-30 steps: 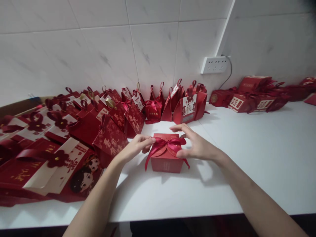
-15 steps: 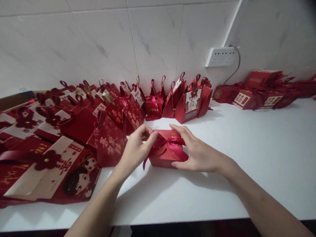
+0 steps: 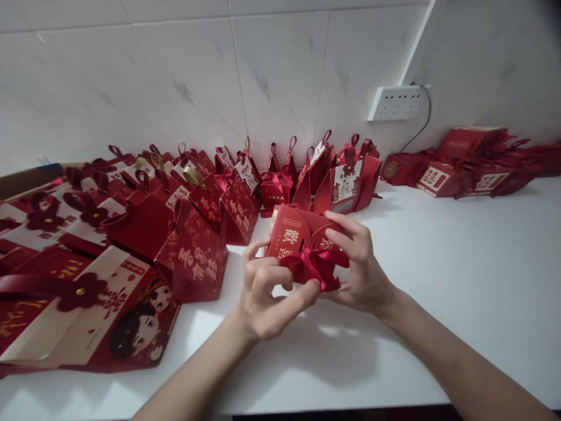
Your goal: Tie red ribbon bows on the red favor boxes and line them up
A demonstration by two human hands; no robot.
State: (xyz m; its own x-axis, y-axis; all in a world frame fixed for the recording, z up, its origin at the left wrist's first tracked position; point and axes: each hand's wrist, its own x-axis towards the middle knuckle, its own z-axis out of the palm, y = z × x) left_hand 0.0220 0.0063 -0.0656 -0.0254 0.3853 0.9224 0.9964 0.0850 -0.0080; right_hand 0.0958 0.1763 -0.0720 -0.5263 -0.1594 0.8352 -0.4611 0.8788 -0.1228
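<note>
Between my two hands is a red gift box (image 3: 291,229) with gold characters and a glossy magenta ribbon bow (image 3: 313,263). It is tilted, its lettered face toward me, and appears raised off the white table. My right hand (image 3: 362,269) grips the box's right side, fingers over the top edge and thumb below. My left hand (image 3: 272,292) curls around the lower left, its fingers on the box's left side and its thumb tip touching the bow. The nearest standing box is a red peaked one with a ribbon loop (image 3: 195,254), left of my left hand.
Many red gift boxes (image 3: 105,204) crowd the left side, with a large cartoon-printed one (image 3: 140,316) in front. A peaked box with a white label (image 3: 346,181) stands by the tiled wall. More boxes (image 3: 445,178) are piled at right, below a power strip (image 3: 397,104).
The box has been picked up and turned, so its lettered face now shows. My left hand has moved from the bow's upper left to its lower side.
</note>
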